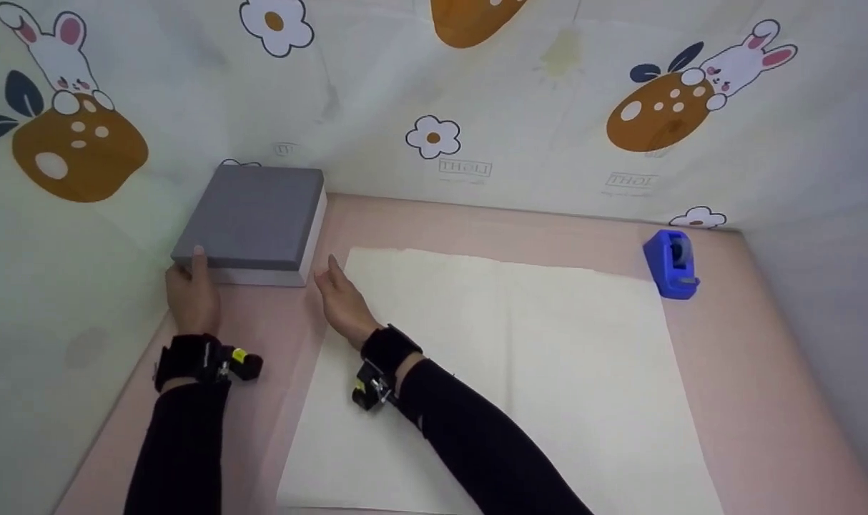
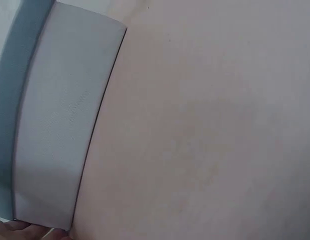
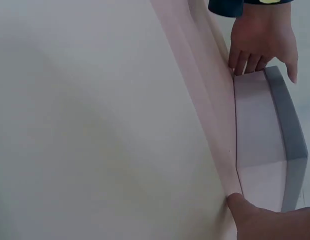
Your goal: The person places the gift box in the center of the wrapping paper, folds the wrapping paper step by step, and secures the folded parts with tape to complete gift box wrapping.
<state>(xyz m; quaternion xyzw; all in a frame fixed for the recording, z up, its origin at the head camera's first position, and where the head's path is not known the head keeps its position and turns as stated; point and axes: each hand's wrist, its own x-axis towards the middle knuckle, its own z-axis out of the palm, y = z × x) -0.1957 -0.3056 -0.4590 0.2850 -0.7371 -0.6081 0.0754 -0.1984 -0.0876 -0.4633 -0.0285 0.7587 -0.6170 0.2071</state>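
A box (image 1: 255,214) with a grey lid and pale sides sits at the back left. My left hand (image 1: 193,297) is at its front left corner; the thumb overlaps the lid's edge in the head view. In the right wrist view the left fingers (image 3: 252,62) lie against the end of the box (image 3: 260,120), thumb spread apart. At the bottom of the left wrist view, fingertips (image 2: 30,231) show right at the box's lower edge. My right hand (image 1: 344,304) stands beside the box's right side, fingers straight, holding nothing.
A large cream sheet (image 1: 577,372) lies flat on the pink table surface (image 1: 748,357), under my right forearm. By its back right corner stands a blue tape dispenser (image 1: 672,265). A cloth printed with rabbits and flowers (image 1: 377,86) hangs behind and at the left.
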